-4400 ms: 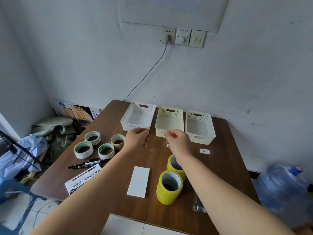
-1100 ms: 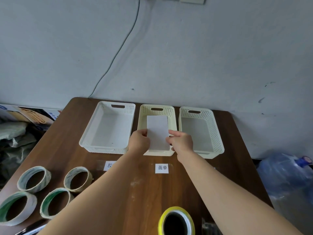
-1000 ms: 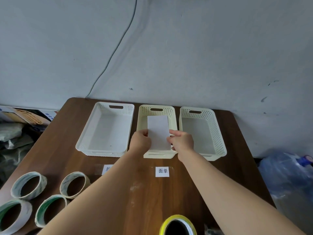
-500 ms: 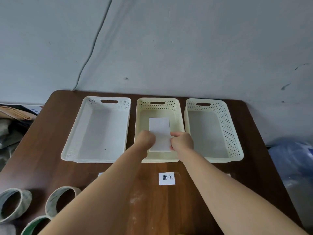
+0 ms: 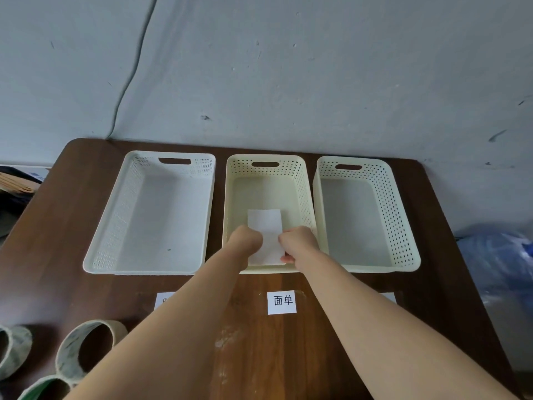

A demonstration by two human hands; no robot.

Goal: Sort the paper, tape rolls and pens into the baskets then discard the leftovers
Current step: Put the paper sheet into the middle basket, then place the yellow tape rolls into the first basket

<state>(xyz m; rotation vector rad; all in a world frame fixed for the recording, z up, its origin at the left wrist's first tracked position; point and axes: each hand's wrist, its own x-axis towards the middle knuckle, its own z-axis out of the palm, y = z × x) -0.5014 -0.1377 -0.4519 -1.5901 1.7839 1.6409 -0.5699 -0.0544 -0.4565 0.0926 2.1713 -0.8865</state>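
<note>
Status: task at an early stage, est. first item only. The paper [image 5: 264, 223], a plain white rectangular sheet w/ no print visible on the upper face, flat and uncreased, sits inside the middle basket [image 5: 265, 161] at its near end, long side running near to far. Cannot tell whether it already rests on the basket floor or is held just above it. The left hand [image 5: 247, 242] has fingers curled at the sheet's left edge and the right hand [image 5: 297, 241] pinches the right edge, thumb showing at the near corner, so both are grasping the paper and neither has let go. Release not yet done. The left basket [image 5: 98, 255] and right basket [image 5: 403, 226] show nothing inside apart from a small dark speck in the left one. Tape rolls [image 5: 86, 350] lie unsorted on the surface [image 5: 259, 356] at near left, three partly in view. Pens not in view. A printed label [image 5: 281, 302] lies on the surface just near of the middle basket; two more labels are partly hidden by the arms. Remaining, in my judgement: release the sheet, sort tape and pens, discard leftovers.
</note>
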